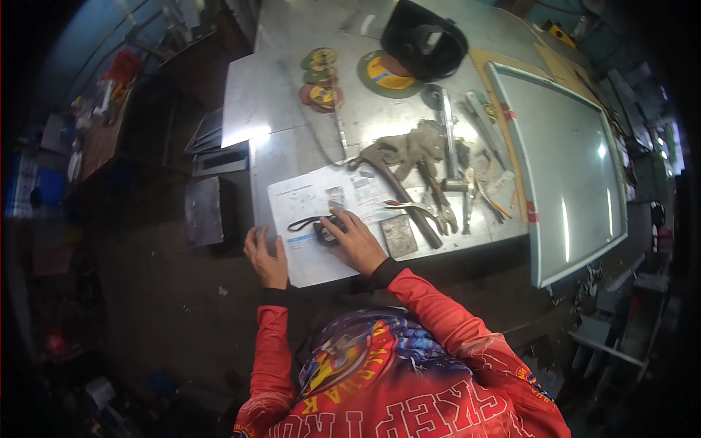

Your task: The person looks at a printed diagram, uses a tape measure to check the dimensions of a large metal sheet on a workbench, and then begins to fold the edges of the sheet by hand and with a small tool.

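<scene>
Printed paper sheets (315, 271) lie at the near left corner of the metal table. On them is a small black tape measure (323, 233) with a black wrist strap looped to its left. My right hand (358, 245) comes over it from the right, fingers curled on its case and partly covering it. My left hand (266, 257) is at the left edge of the sheets, fingers apart, holding nothing. A square metal plate (399, 235) lies just right of my right hand.
Pliers (443, 198), a hammer (451, 164), dark work gloves (420, 150) and other hand tools crowd the table's middle. Grinding discs (320, 96) and a welding helmet (425, 44) sit farther back. A framed panel (577, 175) leans along the right side. A dark metal block (204, 212) stands left of the table.
</scene>
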A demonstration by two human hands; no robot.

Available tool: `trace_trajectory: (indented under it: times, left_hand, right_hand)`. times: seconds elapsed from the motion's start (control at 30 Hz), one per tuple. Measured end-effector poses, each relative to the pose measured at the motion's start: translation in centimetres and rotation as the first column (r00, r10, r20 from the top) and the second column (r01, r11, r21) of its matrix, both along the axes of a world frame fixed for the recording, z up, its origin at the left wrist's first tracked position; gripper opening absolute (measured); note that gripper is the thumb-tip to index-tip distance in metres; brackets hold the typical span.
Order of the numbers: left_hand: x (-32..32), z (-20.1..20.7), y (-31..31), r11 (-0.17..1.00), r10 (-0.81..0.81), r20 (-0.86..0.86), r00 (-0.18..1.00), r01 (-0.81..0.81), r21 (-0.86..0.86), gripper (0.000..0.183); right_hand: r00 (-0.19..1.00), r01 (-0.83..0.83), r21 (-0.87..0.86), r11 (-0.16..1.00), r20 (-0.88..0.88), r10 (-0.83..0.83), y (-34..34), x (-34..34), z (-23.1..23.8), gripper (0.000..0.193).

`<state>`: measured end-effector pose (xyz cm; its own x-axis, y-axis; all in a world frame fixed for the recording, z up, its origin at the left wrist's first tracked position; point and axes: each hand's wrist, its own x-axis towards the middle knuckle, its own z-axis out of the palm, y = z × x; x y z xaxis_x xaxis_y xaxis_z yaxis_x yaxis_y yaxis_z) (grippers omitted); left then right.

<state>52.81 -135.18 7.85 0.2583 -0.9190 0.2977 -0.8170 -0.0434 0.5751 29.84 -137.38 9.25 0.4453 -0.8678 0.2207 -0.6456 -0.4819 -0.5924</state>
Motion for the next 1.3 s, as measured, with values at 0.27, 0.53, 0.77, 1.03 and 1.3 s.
trace_trajectory:
  times: [0.27,0.53,0.77,1.03,1.3]
  left_hand:
    - [-2.0,0.7,-2.0,0.988,-0.146,0.028,0.989,0.147,-0.04,0.032]
    - [-4.9,8.4,-7.5,0.646,-0.754,0.239,0.611,0.757,0.102,0.025]
    - [-3.0,13.3,-12.5,0.976,0.017,-0.465,0.885,-0.117,-0.186,0.03]
    - [-8.4,15.0,-3.7,0.998,0.051,-0.36,0.932,-0.031,0.062,0.021]
    - [-10.7,14.4,7.4,0.943,0.331,-0.388,0.86,-0.291,0.159,0.019]
  right_hand:
    - [0.823,0.507,0.147,0.85,0.21,-0.527,3.5,-15.2,3.6,0.038]
    - [0.659,0.741,0.04,0.67,0.15,-0.737,5.7,-30.8,3.6,0.021]
    - [0.672,0.722,0.025,0.691,0.21,-0.71,-4.5,-39.9,-0.2,0.015]
    - [0.869,0.454,-0.249,0.856,-0.086,-0.486,-22.3,-46.3,-6.0,0.057]
    - [0.904,0.007,0.155,0.988,-0.424,0.06,-32.1,-45.8,-5.0,0.109]
